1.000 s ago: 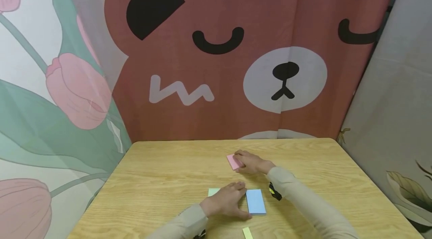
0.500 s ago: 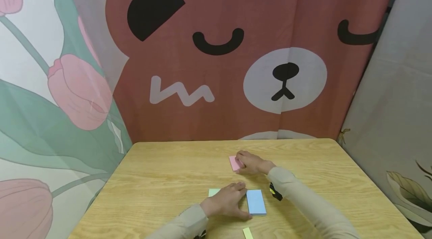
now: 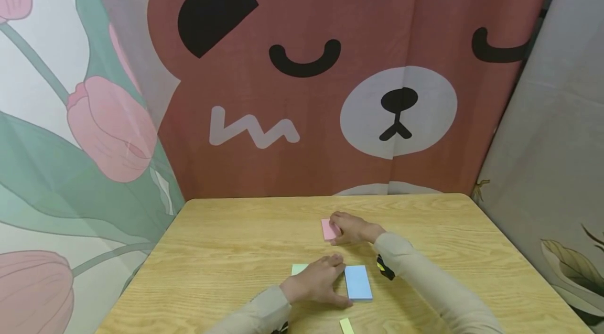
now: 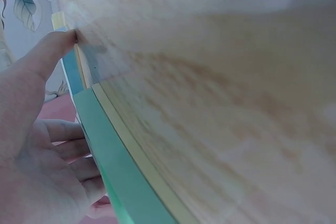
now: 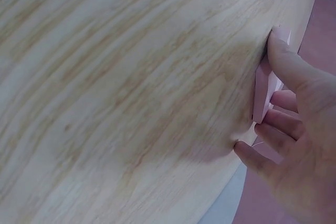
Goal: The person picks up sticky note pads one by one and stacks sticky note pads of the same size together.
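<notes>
My right hand (image 3: 351, 228) holds a pink sticky note pad (image 3: 327, 229) near the back of the table, thumb at one edge and fingers at the opposite one. The right wrist view shows this pink pad (image 5: 262, 90) low against the wood. Closer in, my left hand (image 3: 317, 280) spans the left side of a blue sticky note pad (image 3: 358, 282), thumb by its near corner and index finger by its far corner. Under that hand lies a green pad (image 3: 299, 269), mostly hidden; its edge (image 4: 118, 156) is large in the left wrist view.
A narrow yellow pad (image 3: 346, 326) lies at the front, cut off by the frame. The wooden table (image 3: 226, 239) ends at a bear-print curtain (image 3: 311, 166) behind. Another hanging cloth (image 3: 547, 166) flanks the right side.
The pink pad has slid slightly right and turned a little straighter under my right hand, mostly in the first half second. My left hand and the other pads stay put.
</notes>
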`<state>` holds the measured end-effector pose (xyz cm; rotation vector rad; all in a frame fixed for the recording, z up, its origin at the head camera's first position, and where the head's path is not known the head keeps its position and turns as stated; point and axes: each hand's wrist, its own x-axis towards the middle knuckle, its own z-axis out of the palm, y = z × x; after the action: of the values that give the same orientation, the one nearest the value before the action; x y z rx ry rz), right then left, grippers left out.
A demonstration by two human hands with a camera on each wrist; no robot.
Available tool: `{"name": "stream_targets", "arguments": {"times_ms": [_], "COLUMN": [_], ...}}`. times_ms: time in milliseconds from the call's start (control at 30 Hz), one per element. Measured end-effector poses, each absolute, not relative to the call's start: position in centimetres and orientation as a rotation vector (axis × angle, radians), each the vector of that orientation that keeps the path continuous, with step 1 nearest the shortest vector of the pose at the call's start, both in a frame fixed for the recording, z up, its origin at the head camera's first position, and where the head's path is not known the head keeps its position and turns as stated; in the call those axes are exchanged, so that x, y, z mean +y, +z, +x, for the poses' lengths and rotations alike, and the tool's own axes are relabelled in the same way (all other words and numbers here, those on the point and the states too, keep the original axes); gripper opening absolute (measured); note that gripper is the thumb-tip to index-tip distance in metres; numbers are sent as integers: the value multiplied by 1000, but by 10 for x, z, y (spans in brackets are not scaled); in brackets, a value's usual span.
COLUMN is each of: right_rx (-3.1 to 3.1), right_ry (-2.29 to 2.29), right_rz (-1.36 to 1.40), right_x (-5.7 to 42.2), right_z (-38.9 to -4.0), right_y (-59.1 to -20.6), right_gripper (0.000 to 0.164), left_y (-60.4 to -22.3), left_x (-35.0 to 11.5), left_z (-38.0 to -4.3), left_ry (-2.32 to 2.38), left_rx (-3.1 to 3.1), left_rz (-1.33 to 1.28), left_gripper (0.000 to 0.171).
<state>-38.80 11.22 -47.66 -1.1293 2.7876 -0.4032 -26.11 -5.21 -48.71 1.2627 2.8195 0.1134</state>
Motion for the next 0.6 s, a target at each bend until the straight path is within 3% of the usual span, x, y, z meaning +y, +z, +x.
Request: {"name": "stream_targets", "arguments": {"times_ms": [600], "right_rx": [2864], "right_ry": [-301], "right_rz": [-1276], "right_x": [115], "right_z": [-384], "right_y": [-479], "right_gripper": [36], "left_y": [-483], "left_x": [-52], "left_z": [-259], "left_ry": [108], "left_rx": [2836], "left_rz": [1286], "left_gripper": [82]}}
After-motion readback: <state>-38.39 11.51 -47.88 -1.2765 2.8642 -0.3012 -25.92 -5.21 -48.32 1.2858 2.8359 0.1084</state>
